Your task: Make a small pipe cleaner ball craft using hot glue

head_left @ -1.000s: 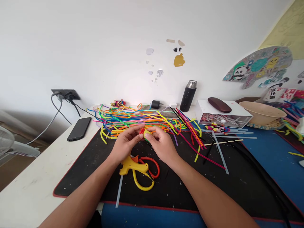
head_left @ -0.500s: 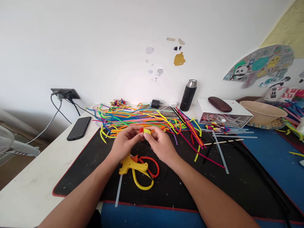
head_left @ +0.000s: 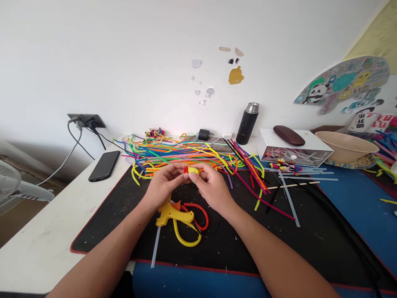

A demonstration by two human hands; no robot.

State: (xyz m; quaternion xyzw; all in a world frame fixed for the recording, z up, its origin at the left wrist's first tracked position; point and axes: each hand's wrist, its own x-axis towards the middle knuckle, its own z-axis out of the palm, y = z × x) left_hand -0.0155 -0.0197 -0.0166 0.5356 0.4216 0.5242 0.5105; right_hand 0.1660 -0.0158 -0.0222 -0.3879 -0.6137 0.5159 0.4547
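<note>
Between the fingertips of both hands is a small red and yellow pipe-cleaner piece (head_left: 193, 170), wound into a ridged shape. My left hand (head_left: 166, 182) pinches its red end, and my right hand (head_left: 212, 184) grips the yellow end with thumb and forefinger. Just below the hands, a yellow hot glue gun (head_left: 173, 216) lies on the black mat, a clear glue stick (head_left: 155, 247) poking out of its back. Beside it rest the red and yellow looped handles (head_left: 188, 240), probably of scissors; their blades are hidden. Behind the hands spreads a pile of coloured pipe cleaners (head_left: 173, 155).
A black phone (head_left: 104, 166) lies on the white table at left. Toward the back stand a black thermos (head_left: 247, 124), a white box (head_left: 294, 149) with a brown case (head_left: 288, 135) on it, and a beige bowl (head_left: 345, 142). Glue sticks (head_left: 290, 198) lie at right.
The whole view has shifted slightly. Both hands keep hold of the red and yellow piece, with hardly any change in their grip.
</note>
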